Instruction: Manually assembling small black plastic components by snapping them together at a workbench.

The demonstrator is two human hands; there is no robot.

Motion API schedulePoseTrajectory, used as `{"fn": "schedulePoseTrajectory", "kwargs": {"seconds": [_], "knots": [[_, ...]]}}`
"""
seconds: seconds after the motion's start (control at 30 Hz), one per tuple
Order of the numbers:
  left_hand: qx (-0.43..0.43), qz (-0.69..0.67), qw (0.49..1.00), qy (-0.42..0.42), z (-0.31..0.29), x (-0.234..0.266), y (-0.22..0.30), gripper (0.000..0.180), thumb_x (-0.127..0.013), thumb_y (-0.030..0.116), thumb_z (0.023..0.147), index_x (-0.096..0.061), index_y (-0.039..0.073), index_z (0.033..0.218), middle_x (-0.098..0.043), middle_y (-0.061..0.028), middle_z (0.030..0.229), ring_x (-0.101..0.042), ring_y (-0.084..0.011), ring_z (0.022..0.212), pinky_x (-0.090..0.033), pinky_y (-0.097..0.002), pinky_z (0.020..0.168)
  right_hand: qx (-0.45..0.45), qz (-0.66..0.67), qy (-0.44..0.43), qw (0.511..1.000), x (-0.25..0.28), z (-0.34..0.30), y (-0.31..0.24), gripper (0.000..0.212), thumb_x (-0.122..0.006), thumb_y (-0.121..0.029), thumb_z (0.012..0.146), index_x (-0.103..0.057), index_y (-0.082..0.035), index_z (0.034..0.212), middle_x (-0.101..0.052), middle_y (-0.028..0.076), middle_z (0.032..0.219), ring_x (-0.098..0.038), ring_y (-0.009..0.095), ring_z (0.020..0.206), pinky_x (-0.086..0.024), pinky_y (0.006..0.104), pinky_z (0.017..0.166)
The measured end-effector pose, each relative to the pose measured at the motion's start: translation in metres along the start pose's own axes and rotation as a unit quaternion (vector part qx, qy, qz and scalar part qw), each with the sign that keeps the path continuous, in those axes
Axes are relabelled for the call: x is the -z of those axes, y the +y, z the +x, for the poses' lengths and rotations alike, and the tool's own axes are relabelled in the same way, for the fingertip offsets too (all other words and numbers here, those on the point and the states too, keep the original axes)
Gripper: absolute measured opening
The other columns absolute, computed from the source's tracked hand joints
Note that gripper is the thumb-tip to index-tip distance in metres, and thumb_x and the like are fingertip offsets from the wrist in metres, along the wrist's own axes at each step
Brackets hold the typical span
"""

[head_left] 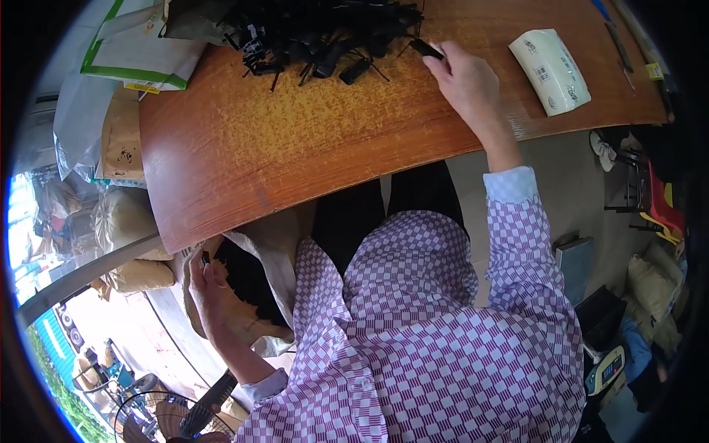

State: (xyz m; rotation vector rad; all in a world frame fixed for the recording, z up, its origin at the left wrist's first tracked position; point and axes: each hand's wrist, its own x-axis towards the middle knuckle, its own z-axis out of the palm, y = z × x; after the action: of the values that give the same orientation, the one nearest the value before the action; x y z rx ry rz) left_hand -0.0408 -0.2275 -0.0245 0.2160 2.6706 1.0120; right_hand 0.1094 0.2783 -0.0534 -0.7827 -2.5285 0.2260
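Over the table, my right hand pinches a small black plastic part between thumb and fingers. Just left of it lies a heap of similar black parts, some with thin prongs sticking out. Below the table's left front edge, my left hand is at the mouth of an open sack. Its fingers are bent around a small dark piece, too small to make out fully. Dark contents show inside the sack.
The wooden table has a worn top. A white plastic-wrapped pack lies at its right. A white and green bag stands at the left, above stuffed sacks. A fan is at lower left, stacked chairs at right.
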Motion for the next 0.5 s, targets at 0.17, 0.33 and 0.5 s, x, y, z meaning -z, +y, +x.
{"fn": "schedulePoseTrajectory", "kwargs": {"seconds": [0.17,0.33,0.5], "knots": [[0.059,0.021,0.996,-0.06,-0.001,-0.016,-0.053,0.034,-0.044,0.005,0.093,-0.05,0.011,0.126,-0.053,-0.0038,0.068,-0.05,-0.0087,0.055,-0.043,-0.0248,0.047,-0.233,0.492,-0.188,0.817,0.032,0.001,-0.009,0.034,-0.057,-0.037,0.093,-0.06,-0.003,0.091,-0.041,-0.007,0.06,-0.031,0.001,0.048,-0.021,0.02,0.041],[0.105,0.083,0.987,-0.091,0.004,-0.036,-0.076,0.03,-0.044,0.011,0.095,-0.051,0.012,0.124,-0.058,-0.0071,0.07,-0.055,-0.0137,0.051,-0.047,-0.0289,0.05,-0.226,0.743,-0.233,0.585,0.024,0.006,-0.028,0.035,-0.051,-0.035,0.096,-0.057,-0.001,0.096,-0.038,-0.006,0.057,-0.029,0.001,0.046,-0.021,0.0179,0.039],[0.094,0.307,0.943,-0.083,-0.004,-0.031,-0.072,0.03,-0.044,0.032,0.094,-0.058,0.014,0.112,-0.065,-0.0125,0.082,-0.062,-0.0279,0.076,-0.048,-0.0409,0.072,-0.184,0.786,-0.322,0.494,0.018,0.002,-0.069,0.033,-0.049,-0.032,0.097,-0.055,0.0,0.102,-0.036,-0.005,0.057,-0.029,0.002,0.046,-0.022,0.0178,0.039]]}}
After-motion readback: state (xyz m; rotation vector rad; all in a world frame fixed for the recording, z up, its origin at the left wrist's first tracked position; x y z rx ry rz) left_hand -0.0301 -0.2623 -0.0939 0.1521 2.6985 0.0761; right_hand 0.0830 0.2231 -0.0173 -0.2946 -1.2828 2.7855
